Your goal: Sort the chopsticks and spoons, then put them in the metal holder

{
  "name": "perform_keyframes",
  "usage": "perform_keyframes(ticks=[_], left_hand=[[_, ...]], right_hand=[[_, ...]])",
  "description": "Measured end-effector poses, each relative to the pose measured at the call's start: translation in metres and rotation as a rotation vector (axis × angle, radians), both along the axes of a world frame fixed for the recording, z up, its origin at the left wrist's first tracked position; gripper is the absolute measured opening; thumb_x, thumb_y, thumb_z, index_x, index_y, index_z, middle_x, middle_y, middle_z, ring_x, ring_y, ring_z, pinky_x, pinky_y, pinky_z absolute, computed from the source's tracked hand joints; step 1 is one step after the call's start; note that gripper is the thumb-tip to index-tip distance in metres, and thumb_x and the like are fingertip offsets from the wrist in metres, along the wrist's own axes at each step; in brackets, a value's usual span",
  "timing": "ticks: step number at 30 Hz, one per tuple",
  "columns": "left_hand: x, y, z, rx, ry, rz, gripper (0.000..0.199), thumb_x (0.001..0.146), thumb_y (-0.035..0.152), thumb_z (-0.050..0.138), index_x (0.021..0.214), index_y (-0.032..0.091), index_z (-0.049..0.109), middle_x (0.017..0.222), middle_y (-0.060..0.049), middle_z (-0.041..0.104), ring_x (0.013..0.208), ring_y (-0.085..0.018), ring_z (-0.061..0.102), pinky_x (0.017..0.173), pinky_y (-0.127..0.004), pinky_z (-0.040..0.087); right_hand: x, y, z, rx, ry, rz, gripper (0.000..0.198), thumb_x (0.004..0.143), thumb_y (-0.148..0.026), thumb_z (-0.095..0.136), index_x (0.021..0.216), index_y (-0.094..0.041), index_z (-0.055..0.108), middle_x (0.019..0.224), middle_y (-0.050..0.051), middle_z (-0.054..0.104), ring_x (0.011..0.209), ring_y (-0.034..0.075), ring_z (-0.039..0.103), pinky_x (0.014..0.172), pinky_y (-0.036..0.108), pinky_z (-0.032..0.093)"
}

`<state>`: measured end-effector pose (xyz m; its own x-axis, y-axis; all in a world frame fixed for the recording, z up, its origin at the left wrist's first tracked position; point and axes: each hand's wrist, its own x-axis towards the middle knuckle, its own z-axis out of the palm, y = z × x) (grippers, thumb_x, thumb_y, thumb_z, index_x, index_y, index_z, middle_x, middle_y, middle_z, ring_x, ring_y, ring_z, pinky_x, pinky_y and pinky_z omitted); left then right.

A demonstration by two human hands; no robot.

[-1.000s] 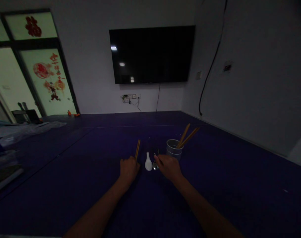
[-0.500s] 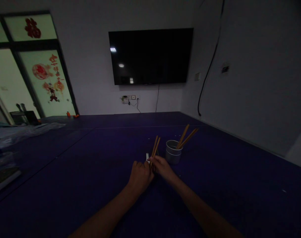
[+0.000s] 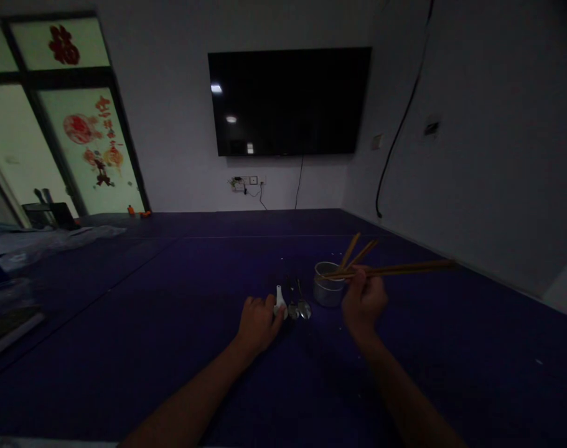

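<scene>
My right hand (image 3: 365,305) is closed around a pair of wooden chopsticks (image 3: 409,269). They lie nearly level, their left ends crossing the rim of a grey metal cup (image 3: 328,292). More chopsticks (image 3: 350,250) stand slanted inside that cup. My left hand (image 3: 259,322) rests on the table with fingers curled, thumb and forefinger about the bowl of a white soup spoon (image 3: 279,297); how firm the hold is does not show. Just right of it lie two metal spoons (image 3: 293,310), (image 3: 304,308) side by side, handles pointing away from me.
The dark blue tabletop (image 3: 171,298) reaches back to the wall. Clear plastic sheeting (image 3: 78,241) and a tray-like object (image 3: 12,330) lie at the left. A television (image 3: 290,102) hangs on the far wall, and a black cable (image 3: 399,137) hangs down the right wall.
Both hands were together at the upright chopsticks. My right hand has carried them right to the cup and tipped them level. The metal spoons now show, and my left hand stays by the white spoon.
</scene>
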<state>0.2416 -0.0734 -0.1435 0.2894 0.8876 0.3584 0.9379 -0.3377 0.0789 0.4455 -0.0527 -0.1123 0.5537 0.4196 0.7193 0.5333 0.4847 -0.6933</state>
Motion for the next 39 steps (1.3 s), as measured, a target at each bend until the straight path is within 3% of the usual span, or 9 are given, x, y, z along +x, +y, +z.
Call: perform_keyframes(ticks=[3,9,19,27,34,39], left_hand=[[-0.001,0.002,-0.001,-0.038,-0.006,0.023,0.038,0.093,0.041,0.025,0.1,0.016,0.054,0.089,-0.011,0.066,0.087,-0.023,0.06,0.08,-0.037,0.036],[-0.005,0.005,-0.003,-0.071,0.015,0.061,0.044,0.092,0.043,0.022,0.097,0.015,0.055,0.086,-0.012,0.066,0.085,-0.024,0.062,0.08,-0.038,0.037],[-0.006,0.007,-0.006,-0.112,0.038,0.079,0.044,0.092,0.043,0.022,0.098,0.015,0.056,0.085,-0.012,0.067,0.085,-0.025,0.063,0.079,-0.038,0.038],[-0.005,0.007,-0.006,-0.13,0.039,0.081,0.044,0.092,0.043,0.022,0.1,0.015,0.055,0.086,-0.012,0.067,0.086,-0.023,0.063,0.082,-0.037,0.038],[-0.006,0.007,-0.005,-0.141,0.049,0.094,0.042,0.092,0.043,0.024,0.098,0.016,0.056,0.088,-0.013,0.067,0.086,-0.023,0.063,0.081,-0.036,0.038],[-0.005,0.008,-0.006,-0.142,0.061,0.097,0.043,0.092,0.043,0.023,0.098,0.015,0.056,0.087,-0.013,0.067,0.085,-0.023,0.063,0.078,-0.035,0.039]], right_hand=[[0.011,0.004,0.004,-0.023,-0.042,-0.122,0.049,0.089,-0.057,0.03,0.088,-0.016,0.056,0.068,0.007,0.061,0.065,0.021,0.058,0.062,0.03,0.041],[0.011,0.011,0.002,-0.132,-0.174,-0.146,0.049,0.089,-0.057,0.028,0.08,-0.017,0.055,0.068,0.009,0.061,0.063,0.022,0.056,0.058,0.029,0.036],[0.012,0.008,0.003,-0.101,-0.068,-0.129,0.05,0.09,-0.057,0.029,0.084,-0.016,0.058,0.07,0.009,0.064,0.065,0.022,0.058,0.06,0.029,0.037],[0.014,0.011,0.001,-0.115,-0.112,-0.149,0.05,0.089,-0.057,0.029,0.083,-0.016,0.058,0.069,0.01,0.063,0.065,0.023,0.057,0.059,0.03,0.037],[0.013,0.009,0.001,-0.029,0.022,-0.153,0.052,0.088,-0.058,0.031,0.091,-0.014,0.058,0.07,0.009,0.064,0.063,0.021,0.059,0.059,0.03,0.041],[0.014,0.013,-0.002,-0.086,-0.1,-0.181,0.054,0.089,-0.058,0.028,0.089,-0.013,0.058,0.07,0.011,0.064,0.064,0.023,0.059,0.061,0.031,0.039]])
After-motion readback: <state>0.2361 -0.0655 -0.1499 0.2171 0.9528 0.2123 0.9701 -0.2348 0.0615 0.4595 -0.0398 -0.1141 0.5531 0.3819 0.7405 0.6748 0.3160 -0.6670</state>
